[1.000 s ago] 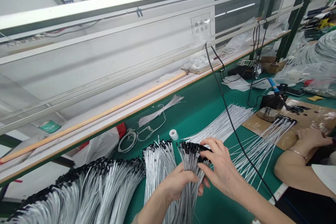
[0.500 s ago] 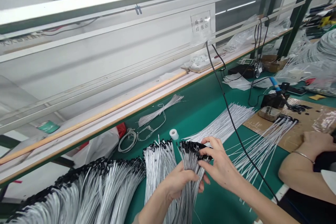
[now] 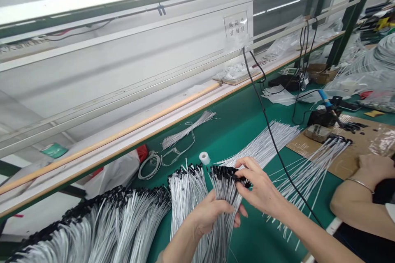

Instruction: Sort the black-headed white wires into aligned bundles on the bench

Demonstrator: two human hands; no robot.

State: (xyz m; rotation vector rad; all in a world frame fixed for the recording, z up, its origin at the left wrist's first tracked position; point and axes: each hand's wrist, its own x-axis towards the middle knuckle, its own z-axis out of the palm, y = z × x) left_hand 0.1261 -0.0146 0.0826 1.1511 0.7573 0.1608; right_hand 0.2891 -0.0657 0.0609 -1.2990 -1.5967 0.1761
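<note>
Observed grey wire bundle (image 3: 224, 192) just nearside of white roll (image 3: 204, 158), clasped in left hand (image 3: 210, 214), cropped at bottom, touched at black ends (image 3: 222, 171) by right hand (image 3: 258, 188), with pinch too hidden to tell.

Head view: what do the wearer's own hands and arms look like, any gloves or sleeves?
The left hand and right hand are bare; no glove, ring or bracelet shows. Both forearms are uncovered, except a greyish sliver, possibly sleeve, near the left elbow.
</note>
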